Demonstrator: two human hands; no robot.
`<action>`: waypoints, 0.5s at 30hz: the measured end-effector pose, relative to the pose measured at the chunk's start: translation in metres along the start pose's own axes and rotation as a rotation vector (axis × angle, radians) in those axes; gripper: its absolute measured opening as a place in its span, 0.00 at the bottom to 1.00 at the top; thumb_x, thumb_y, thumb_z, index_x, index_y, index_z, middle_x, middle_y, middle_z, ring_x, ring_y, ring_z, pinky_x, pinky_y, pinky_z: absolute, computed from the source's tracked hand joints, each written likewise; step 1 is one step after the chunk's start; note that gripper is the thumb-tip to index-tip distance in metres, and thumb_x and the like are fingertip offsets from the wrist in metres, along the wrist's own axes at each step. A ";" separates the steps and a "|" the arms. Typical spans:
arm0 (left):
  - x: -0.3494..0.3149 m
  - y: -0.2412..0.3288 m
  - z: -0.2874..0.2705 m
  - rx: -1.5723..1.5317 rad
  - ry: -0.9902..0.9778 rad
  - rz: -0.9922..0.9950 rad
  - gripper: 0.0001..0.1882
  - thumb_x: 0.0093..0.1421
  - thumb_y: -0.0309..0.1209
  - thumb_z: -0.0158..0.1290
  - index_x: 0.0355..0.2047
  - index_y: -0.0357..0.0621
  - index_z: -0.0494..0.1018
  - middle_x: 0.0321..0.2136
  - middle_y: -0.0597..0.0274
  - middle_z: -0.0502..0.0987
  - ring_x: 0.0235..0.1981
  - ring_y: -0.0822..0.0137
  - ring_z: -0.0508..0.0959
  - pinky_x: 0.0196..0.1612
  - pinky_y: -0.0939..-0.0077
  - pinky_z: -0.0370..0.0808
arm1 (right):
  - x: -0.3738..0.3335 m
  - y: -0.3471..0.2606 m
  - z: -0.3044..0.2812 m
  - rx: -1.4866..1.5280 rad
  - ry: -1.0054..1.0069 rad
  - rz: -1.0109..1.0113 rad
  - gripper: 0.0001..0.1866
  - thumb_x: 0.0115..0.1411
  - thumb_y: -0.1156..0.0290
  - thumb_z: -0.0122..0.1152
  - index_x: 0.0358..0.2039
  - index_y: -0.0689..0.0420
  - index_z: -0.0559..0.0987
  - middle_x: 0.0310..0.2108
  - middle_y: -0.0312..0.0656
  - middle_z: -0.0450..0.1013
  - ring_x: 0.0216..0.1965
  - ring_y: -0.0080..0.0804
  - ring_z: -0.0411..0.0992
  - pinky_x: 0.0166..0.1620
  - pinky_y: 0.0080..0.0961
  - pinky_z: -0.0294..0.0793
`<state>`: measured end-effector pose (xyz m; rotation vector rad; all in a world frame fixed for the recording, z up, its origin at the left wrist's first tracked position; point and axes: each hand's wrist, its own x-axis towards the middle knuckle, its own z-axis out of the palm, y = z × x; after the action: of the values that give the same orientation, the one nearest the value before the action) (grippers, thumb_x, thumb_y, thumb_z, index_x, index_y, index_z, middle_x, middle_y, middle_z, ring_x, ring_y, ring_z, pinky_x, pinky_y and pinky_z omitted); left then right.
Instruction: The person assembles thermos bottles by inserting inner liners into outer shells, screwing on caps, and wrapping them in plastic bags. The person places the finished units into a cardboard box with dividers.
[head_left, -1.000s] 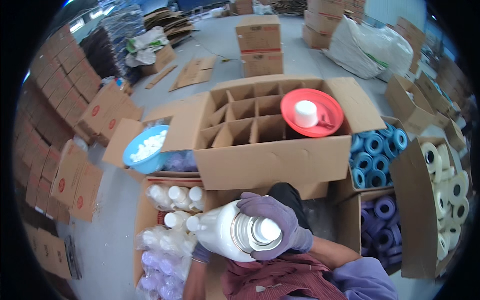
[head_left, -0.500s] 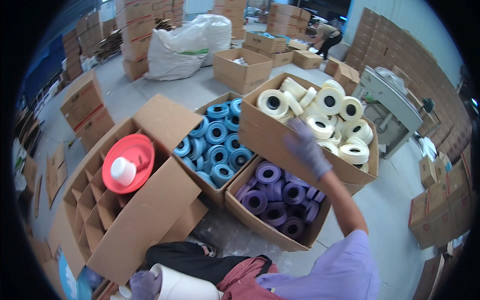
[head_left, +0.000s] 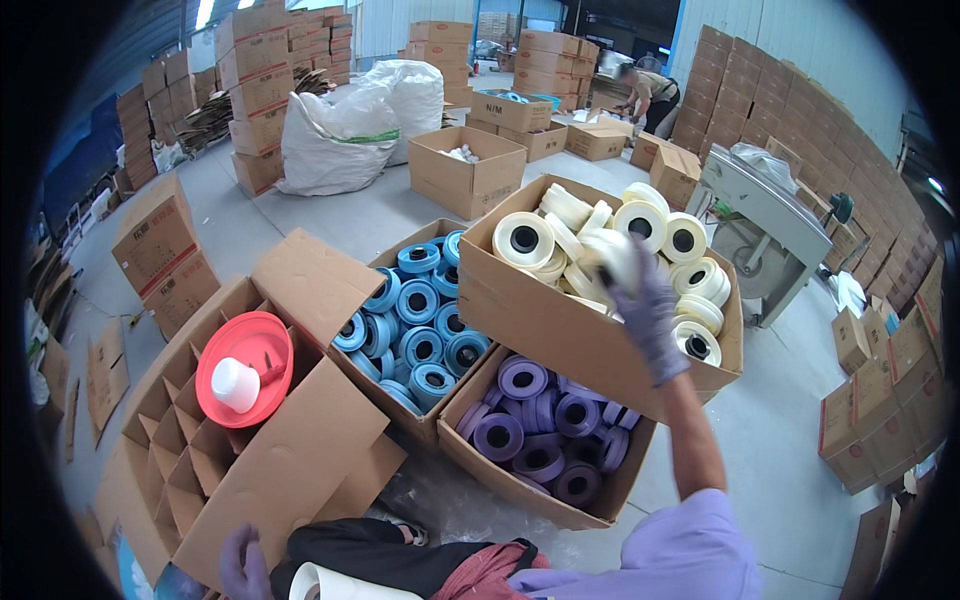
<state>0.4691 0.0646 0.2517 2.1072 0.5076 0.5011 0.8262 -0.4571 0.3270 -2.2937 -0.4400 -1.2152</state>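
My right hand (head_left: 645, 315), in a grey-purple glove, reaches into a carton of cream ring-shaped pieces (head_left: 525, 240). Its fingers are closed on one cream ring (head_left: 608, 252), slightly smeared by motion. At the lower edge my left hand (head_left: 245, 565), also gloved, is open with thumb and fingers apart. Beside it a white cylindrical container (head_left: 355, 585) lies on my lap. A red round tray (head_left: 275, 352) with a white cup (head_left: 236, 384) on it rests on the divided carton (head_left: 165, 455) at the left.
Blue rings (head_left: 421, 346) fill a carton in the middle; purple rings (head_left: 523, 378) fill the nearer one. A metal table (head_left: 765, 215) stands at the right. Farther back are white sacks (head_left: 338, 140), stacked cartons and another person (head_left: 652, 95) bending over boxes.
My right hand has moved from the carton's near wall in among the cream rings and taken hold of one. The left hand has come off the white container and opened.
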 end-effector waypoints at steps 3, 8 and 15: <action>0.015 0.074 0.034 -0.753 -0.211 -0.043 0.35 0.68 0.51 0.46 0.65 0.36 0.59 0.59 0.54 0.67 0.56 0.57 0.71 0.56 0.59 0.74 | -0.030 -0.171 0.071 1.117 -0.680 0.617 0.21 0.62 0.72 0.58 0.56 0.57 0.71 0.39 0.36 0.74 0.40 0.24 0.71 0.49 0.28 0.73; 0.028 0.013 0.049 -1.409 -0.336 -0.163 0.38 0.65 0.61 0.44 0.69 0.57 0.54 0.67 0.60 0.57 0.64 0.45 0.63 0.56 0.23 0.66 | -0.100 -0.344 0.156 1.294 -0.566 -0.286 0.34 0.60 0.72 0.58 0.67 0.56 0.60 0.65 0.52 0.59 0.66 0.51 0.59 0.67 0.38 0.59; -0.019 -0.015 0.001 -0.897 0.226 0.068 0.38 0.61 0.51 0.55 0.67 0.50 0.59 0.63 0.50 0.65 0.60 0.43 0.69 0.59 0.49 0.71 | -0.107 -0.441 0.119 1.426 -1.208 -0.329 0.18 0.59 0.69 0.60 0.49 0.58 0.72 0.46 0.50 0.73 0.47 0.46 0.73 0.48 0.35 0.75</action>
<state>0.4516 0.0620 0.2350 1.2153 0.2548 0.8268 0.6275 -0.0325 0.3048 -1.3113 -1.4799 0.5749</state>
